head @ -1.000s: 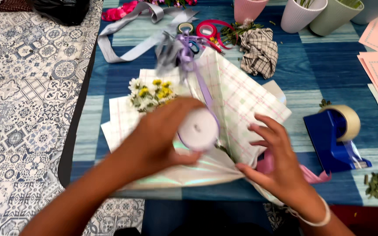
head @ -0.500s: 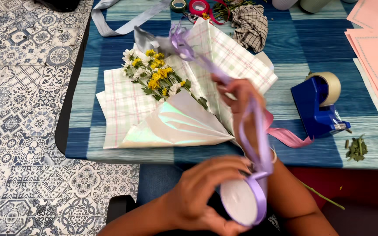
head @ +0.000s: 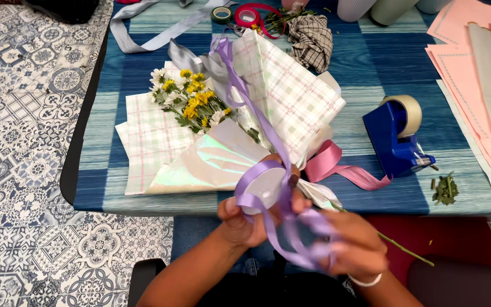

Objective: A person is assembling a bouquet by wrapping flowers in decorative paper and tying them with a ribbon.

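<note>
The left hand (head: 245,219) fingers close round the ribbon spool (head: 263,190) at the bench (head: 370,68) edge; the right hand (head: 350,241) pinches purple ribbon (head: 240,85) — blurred. Best keep the ribbon taut and flat around the bouquet (head: 200,102) stems — no twisting.
</note>
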